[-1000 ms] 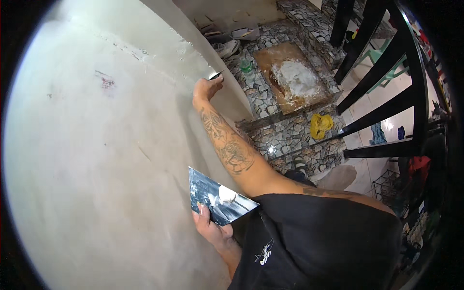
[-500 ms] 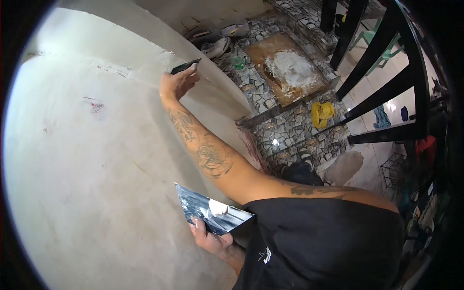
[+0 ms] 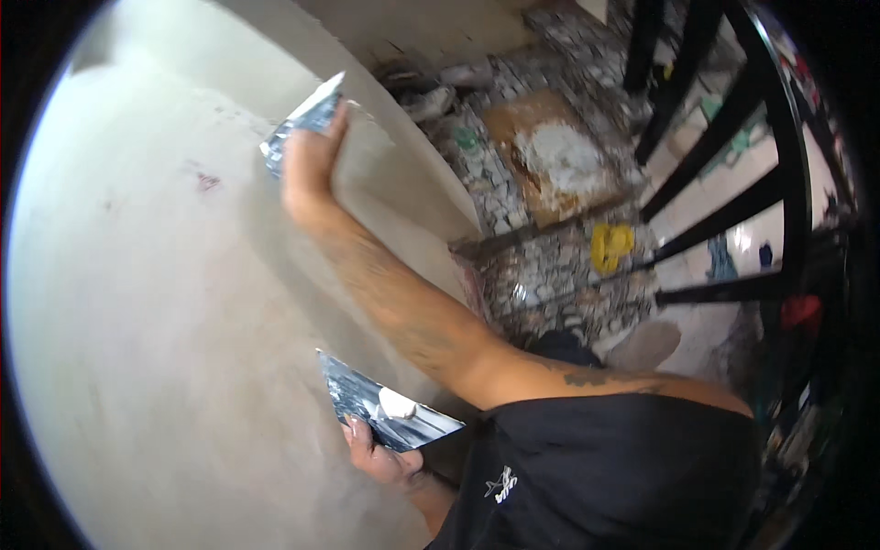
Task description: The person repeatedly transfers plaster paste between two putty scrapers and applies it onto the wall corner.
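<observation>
slanting lengthwise rightward: blade [image 3: 310,117] upward, right hand [image 3: 313,158] gripping; plate [image 3: 368,409] downward, left hand [image 3: 383,460] gripping

Bright wall [image 3: 183,321], motion-blurred tiles [image 3: 550,264], black curved fisheye rim

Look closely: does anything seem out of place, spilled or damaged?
A reddish mark stains the pale wall, and a crumpled yellow item lies on the patterned tiles, seemingly dropped. White paste heaped on a board probably isn't a spill.
</observation>
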`<state>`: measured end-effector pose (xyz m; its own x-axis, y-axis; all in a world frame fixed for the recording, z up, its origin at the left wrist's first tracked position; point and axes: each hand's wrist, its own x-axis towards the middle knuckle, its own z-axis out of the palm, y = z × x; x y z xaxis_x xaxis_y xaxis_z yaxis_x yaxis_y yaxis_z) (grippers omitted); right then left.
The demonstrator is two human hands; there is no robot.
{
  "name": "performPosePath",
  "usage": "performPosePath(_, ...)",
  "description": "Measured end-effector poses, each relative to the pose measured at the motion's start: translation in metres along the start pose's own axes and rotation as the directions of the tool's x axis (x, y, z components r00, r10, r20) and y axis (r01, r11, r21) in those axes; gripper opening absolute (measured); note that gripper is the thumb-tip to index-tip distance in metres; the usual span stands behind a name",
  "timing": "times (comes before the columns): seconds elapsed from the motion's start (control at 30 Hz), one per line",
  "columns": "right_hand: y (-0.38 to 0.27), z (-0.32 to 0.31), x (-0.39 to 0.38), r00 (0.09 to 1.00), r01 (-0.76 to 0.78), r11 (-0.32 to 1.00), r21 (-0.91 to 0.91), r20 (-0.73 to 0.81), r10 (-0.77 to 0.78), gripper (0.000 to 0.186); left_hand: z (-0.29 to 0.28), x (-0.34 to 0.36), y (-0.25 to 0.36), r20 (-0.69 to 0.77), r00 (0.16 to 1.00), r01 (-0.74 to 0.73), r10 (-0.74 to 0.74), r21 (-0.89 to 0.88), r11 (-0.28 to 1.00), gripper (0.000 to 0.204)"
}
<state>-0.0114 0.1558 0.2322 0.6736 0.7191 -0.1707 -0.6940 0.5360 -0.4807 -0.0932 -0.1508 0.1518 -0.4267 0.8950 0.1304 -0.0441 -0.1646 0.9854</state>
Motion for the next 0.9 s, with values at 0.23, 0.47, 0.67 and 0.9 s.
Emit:
performPosePath(0.23,-0.102,-0.163,-0.082,0.716,-0.284,0.958,-0.035,0.657,0.237,0.066,-0.026,0.036,0.004,0.097,0.963,0.267,-0.253,-0.501,0.823,0.032)
performPosePath(0.47,-0.095,-0.218,-0.111,0.081,0.293,0.903,-0.315,0.949,0.305,0.044,-0.023,0.067,-0.057,0.146,0.938,0.331,-0.313,-0.639,0.694,0.021)
performPosePath(0.67,-0.086,-0.248,-0.12,0.063,0.68,0.656,-0.328,0.917,0.393,0.054,-0.021,0.068,-0.109,0.247,0.9,0.425,-0.359,-0.678,0.6,0.021)
performPosePath(0.9,-0.075,-0.263,-0.119,0.143,0.736,0.546,-0.399,0.881,0.451,0.056,-0.021,0.068,-0.13,0.231,0.903,0.415,-0.362,-0.689,0.595,0.022)
